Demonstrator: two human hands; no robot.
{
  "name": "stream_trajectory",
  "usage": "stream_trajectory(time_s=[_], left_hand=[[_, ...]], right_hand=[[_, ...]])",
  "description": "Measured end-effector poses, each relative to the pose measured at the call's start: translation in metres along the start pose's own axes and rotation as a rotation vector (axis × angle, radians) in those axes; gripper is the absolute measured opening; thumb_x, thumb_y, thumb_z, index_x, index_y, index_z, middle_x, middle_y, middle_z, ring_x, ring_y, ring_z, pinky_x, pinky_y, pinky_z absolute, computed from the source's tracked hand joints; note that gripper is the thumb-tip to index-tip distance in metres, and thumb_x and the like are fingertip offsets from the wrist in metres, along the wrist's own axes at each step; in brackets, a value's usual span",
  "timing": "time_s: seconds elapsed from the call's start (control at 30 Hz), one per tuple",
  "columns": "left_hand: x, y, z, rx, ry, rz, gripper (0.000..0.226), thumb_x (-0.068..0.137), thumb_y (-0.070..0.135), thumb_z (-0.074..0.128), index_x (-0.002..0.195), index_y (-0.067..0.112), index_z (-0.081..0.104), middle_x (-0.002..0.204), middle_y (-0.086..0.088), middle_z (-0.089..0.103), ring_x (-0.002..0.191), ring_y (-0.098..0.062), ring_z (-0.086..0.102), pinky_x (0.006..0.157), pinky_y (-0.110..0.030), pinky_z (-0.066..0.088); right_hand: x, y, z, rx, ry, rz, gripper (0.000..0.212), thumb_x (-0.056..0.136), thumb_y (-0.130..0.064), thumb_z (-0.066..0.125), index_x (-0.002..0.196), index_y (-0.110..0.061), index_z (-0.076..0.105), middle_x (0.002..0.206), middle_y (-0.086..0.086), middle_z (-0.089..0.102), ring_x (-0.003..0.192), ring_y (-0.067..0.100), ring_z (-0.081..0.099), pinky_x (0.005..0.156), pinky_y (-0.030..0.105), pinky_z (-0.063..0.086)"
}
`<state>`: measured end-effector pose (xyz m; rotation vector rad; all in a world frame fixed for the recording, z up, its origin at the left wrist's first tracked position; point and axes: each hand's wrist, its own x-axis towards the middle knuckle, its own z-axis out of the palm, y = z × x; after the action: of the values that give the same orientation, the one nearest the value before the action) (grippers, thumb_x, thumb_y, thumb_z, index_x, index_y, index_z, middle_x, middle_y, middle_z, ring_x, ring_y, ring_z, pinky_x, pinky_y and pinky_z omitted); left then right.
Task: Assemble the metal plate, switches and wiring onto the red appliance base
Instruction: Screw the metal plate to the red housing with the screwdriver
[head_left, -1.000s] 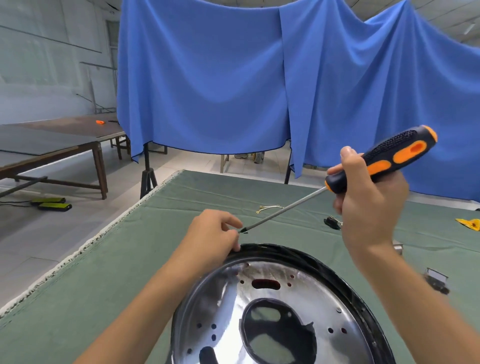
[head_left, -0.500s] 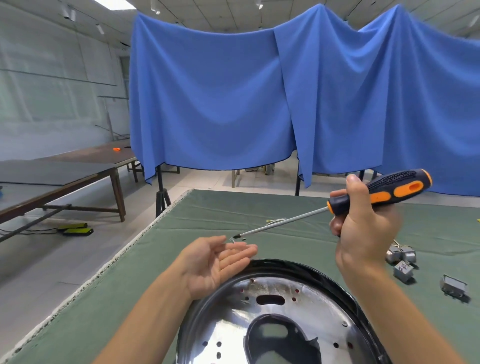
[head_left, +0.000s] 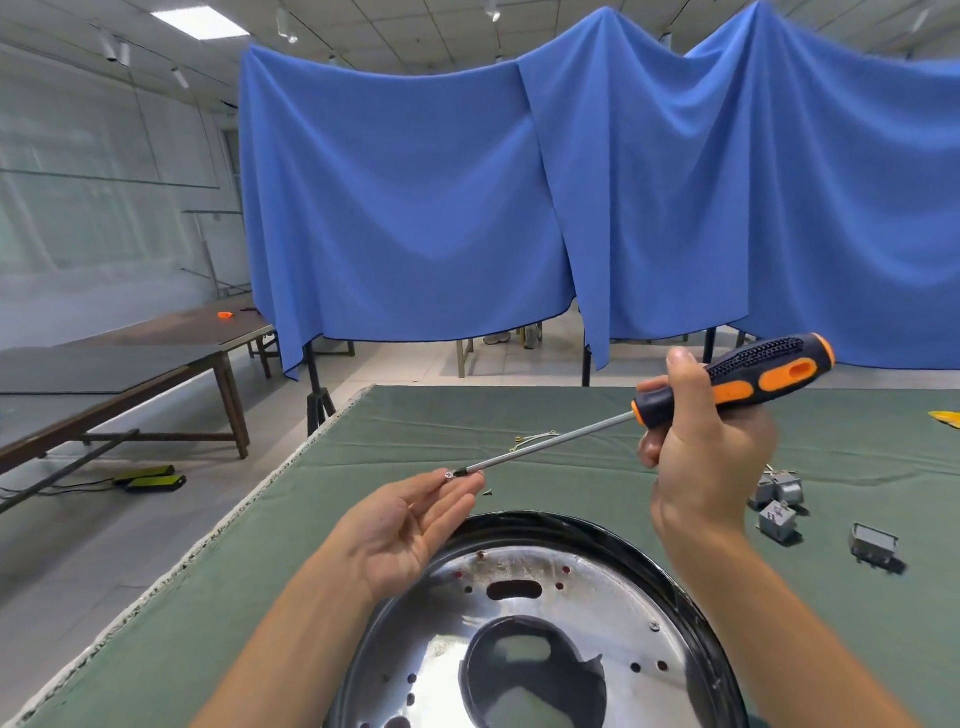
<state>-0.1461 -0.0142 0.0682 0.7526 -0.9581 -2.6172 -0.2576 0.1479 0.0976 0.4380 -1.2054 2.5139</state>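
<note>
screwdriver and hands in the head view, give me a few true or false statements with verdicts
1. The right hand grips the screwdriver by its black and orange handle. True.
2. The screwdriver tip touches a small screw lying on the fingertips of the left hand. True.
3. The left hand is clenched in a fist. False: it is palm up with the fingers nearly straight.
4. The metal plate hangs on the blue curtain. False: it lies on the green table below the hands.
5. The small grey switches lie left of the plate. False: they lie to its right.
</note>
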Motion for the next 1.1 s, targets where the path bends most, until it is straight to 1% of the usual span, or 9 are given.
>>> stream_trajectory(time_s=[0.27,0.37,0.47,0.57,0.67,0.83,0.97,1.03,1.1], left_hand=[[-0.002,-0.005,0.006,0.041,0.039,0.072,0.011,0.090,-0.003,0.055,0.087,-0.012,0.060,0.078,-0.028,0.070,0.059,-0.029,0.071,0.048,-0.033,0.058],[-0.004,-0.005,0.007,0.051,0.042,0.089,0.010,0.090,-0.003,0.055,0.086,-0.011,0.060,0.077,-0.028,0.070,0.058,-0.029,0.071,0.050,-0.033,0.058],[-0.003,-0.006,0.009,0.055,0.052,0.114,0.010,0.091,-0.004,0.053,0.089,-0.012,0.058,0.071,-0.027,0.069,0.055,-0.028,0.070,0.048,-0.031,0.058],[-0.002,-0.008,0.011,0.068,0.057,0.139,0.009,0.091,-0.005,0.053,0.088,-0.012,0.058,0.068,-0.026,0.069,0.055,-0.027,0.070,0.046,-0.029,0.057],[-0.002,-0.009,0.010,0.066,0.052,0.135,0.010,0.090,-0.004,0.053,0.087,-0.012,0.059,0.071,-0.027,0.069,0.057,-0.027,0.071,0.048,-0.029,0.058],[-0.002,-0.008,0.008,0.047,0.057,0.123,0.010,0.091,-0.005,0.053,0.091,-0.013,0.058,0.075,-0.027,0.070,0.058,-0.028,0.071,0.047,-0.030,0.058],[-0.002,-0.009,0.007,0.057,0.056,0.134,0.010,0.090,-0.005,0.053,0.088,-0.013,0.058,0.074,-0.027,0.070,0.058,-0.028,0.071,0.048,-0.030,0.058],[-0.002,-0.010,0.007,0.072,0.059,0.161,0.011,0.091,-0.005,0.052,0.086,-0.013,0.058,0.074,-0.027,0.070,0.059,-0.027,0.071,0.047,-0.029,0.057],[0.000,-0.012,0.008,0.110,0.071,0.227,0.011,0.091,-0.005,0.052,0.085,-0.012,0.058,0.072,-0.026,0.070,0.059,-0.025,0.072,0.046,-0.026,0.057]], right_hand=[[0.000,0.000,-0.003,0.006,0.015,-0.016,0.033,0.083,-0.028,0.063,0.052,-0.019,0.058,0.047,-0.002,0.060,0.033,0.012,0.041,0.034,0.016,0.030],[0.000,0.001,-0.003,0.006,0.011,-0.021,0.038,0.087,-0.024,0.063,0.049,-0.020,0.060,0.047,-0.003,0.060,0.033,0.011,0.041,0.034,0.016,0.030],[-0.002,0.000,-0.002,0.001,0.003,-0.016,0.038,0.086,-0.025,0.062,0.048,-0.025,0.063,0.047,-0.003,0.060,0.032,0.011,0.041,0.034,0.016,0.030],[-0.004,0.002,-0.001,-0.002,0.009,-0.012,0.032,0.083,-0.028,0.062,0.052,-0.020,0.060,0.047,-0.002,0.059,0.033,0.012,0.041,0.034,0.016,0.030],[-0.005,0.003,-0.002,-0.014,0.005,-0.024,0.029,0.083,-0.028,0.062,0.057,-0.015,0.058,0.048,-0.001,0.060,0.034,0.013,0.041,0.035,0.017,0.030],[-0.003,0.004,-0.003,-0.017,0.019,-0.027,0.029,0.084,-0.028,0.062,0.059,-0.014,0.057,0.048,-0.002,0.060,0.036,0.012,0.044,0.035,0.017,0.032],[-0.004,0.005,-0.004,-0.022,0.011,-0.021,0.028,0.084,-0.028,0.062,0.061,-0.013,0.057,0.049,-0.002,0.060,0.036,0.012,0.044,0.035,0.017,0.032],[-0.004,0.005,-0.004,-0.017,0.004,-0.028,0.029,0.084,-0.027,0.062,0.061,-0.012,0.057,0.048,-0.002,0.059,0.036,0.012,0.043,0.035,0.017,0.031],[-0.004,0.004,-0.003,-0.014,0.000,-0.035,0.029,0.085,-0.026,0.062,0.060,-0.013,0.057,0.048,-0.003,0.059,0.035,0.012,0.043,0.035,0.016,0.031]])
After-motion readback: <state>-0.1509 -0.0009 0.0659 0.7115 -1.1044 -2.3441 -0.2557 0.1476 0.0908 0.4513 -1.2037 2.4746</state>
